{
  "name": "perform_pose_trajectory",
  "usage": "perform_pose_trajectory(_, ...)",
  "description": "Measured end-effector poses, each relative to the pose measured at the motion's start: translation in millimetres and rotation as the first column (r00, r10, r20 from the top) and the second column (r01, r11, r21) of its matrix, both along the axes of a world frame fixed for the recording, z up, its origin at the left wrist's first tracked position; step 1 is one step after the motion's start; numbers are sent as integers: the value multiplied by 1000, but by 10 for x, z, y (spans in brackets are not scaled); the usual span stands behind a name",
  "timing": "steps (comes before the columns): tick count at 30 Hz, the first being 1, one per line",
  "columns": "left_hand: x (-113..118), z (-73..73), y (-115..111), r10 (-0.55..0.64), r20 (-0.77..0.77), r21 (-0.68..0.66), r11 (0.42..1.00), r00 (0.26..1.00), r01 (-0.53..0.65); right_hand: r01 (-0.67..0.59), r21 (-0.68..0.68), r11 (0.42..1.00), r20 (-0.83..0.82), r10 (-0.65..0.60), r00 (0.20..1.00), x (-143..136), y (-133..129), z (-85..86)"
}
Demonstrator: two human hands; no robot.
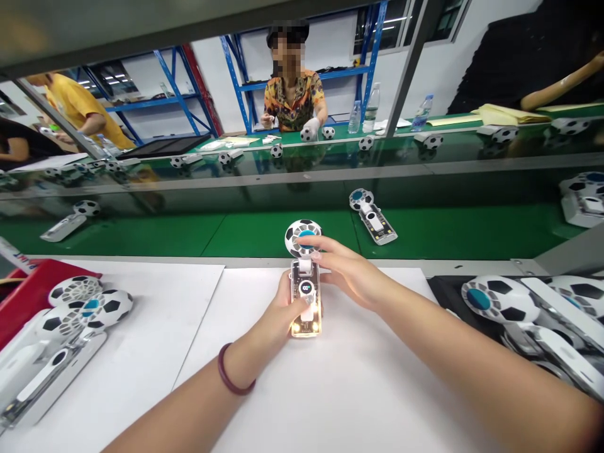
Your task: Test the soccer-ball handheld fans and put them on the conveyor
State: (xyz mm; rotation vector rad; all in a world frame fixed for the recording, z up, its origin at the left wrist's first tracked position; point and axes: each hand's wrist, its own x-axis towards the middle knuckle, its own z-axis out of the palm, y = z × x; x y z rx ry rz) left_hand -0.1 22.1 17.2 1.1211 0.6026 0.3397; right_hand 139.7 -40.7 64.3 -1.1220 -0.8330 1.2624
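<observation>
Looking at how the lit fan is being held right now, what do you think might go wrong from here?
1. The right hand has a fingertip at the football-patterned fan head; if the blades turn, it might get nipped.
2. The left hand grips only the clear handle, which glows at its base, so the fan may slip or tip.
3. The fan sits close to the green conveyor belt; a nudge might push it onto the belt.

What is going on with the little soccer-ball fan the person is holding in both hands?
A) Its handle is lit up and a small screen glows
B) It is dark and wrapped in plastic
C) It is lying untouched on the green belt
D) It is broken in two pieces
A: the fan shows a glowing handle base and a lit round screen, with the left hand gripping the handle and the right hand at the head.
</observation>
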Motion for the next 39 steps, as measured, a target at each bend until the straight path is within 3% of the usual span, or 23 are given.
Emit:
perform_pose_trajectory(25, -12, -83, 50, -119, 119, 76, 991, 986, 111, 61, -31, 998, 23, -60, 998, -7, -7, 44)
perform_pose_trajectory(30, -19, -96, 74, -161, 89, 84, 985, 983, 154, 39, -12, 999, 33, -39, 999, 15, 2, 0)
perform_pose_trajectory(34, -12, -96, 64, -107, 104, 26, 994, 989, 105, 21, 26, 999, 133, -24, 991, 38, 6, -51)
perform_pose_trajectory(37, -8, -83, 45, -93, 124, -9, 995, 988, 95, 60, 104, 993, 161, -76, 984, 95, 23, -104)
perform_pose_trajectory(39, -9, -82, 33, -136, 140, -8, 990, 981, 138, 103, 89, 991, 112, -113, 987, 143, 41, -155)
